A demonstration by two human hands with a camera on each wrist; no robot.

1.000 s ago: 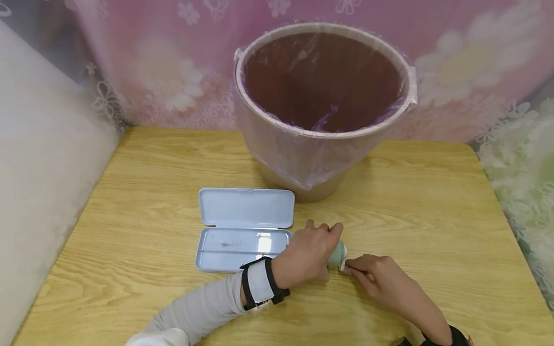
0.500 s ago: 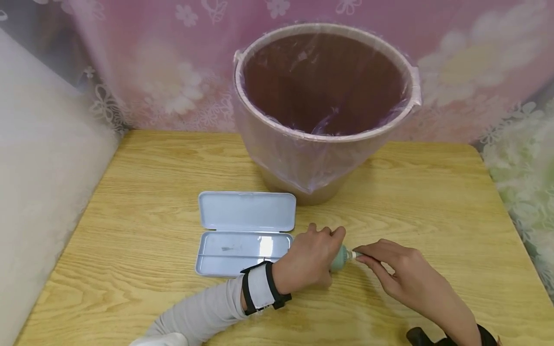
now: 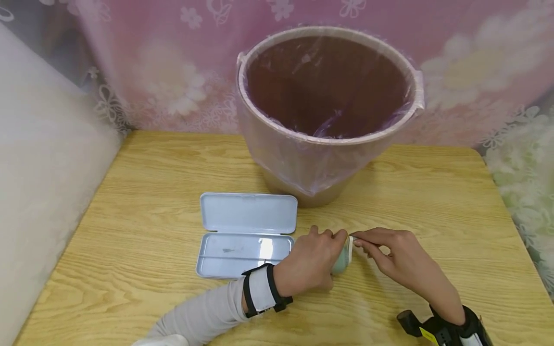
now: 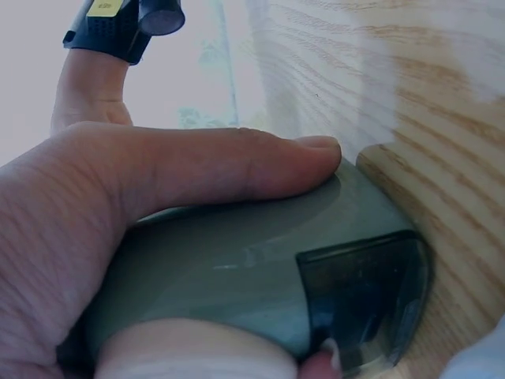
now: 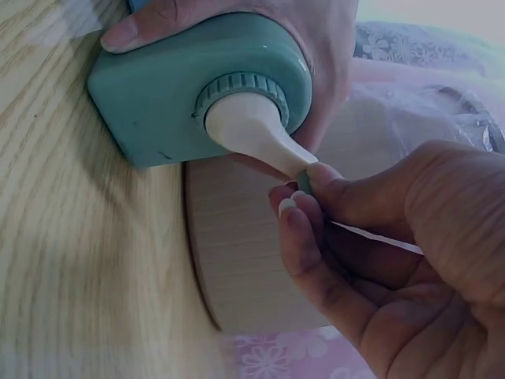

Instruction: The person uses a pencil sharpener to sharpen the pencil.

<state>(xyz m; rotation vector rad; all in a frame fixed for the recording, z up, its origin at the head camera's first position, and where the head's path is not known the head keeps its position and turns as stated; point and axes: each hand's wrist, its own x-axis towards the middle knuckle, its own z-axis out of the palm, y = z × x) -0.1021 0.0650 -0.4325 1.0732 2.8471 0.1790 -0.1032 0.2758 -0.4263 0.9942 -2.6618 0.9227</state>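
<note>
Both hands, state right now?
Left hand: closed, holding the green crank sharpener.
Right hand: closed, pinching the green knob on its white crank.

The counter point(image 3: 130, 206) has yellow wood grain and a rounded far right corner. A bucket point(image 3: 311, 163) stands toward its far edge, a blue case point(image 3: 247, 212) lies open in front and to the left, and a green sharpener point(image 5: 154, 103) rests near the case's right end.

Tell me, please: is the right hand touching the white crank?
Touching. The right wrist view plainly shows the right hand pinching the green knob at the end of the white crank.
</note>
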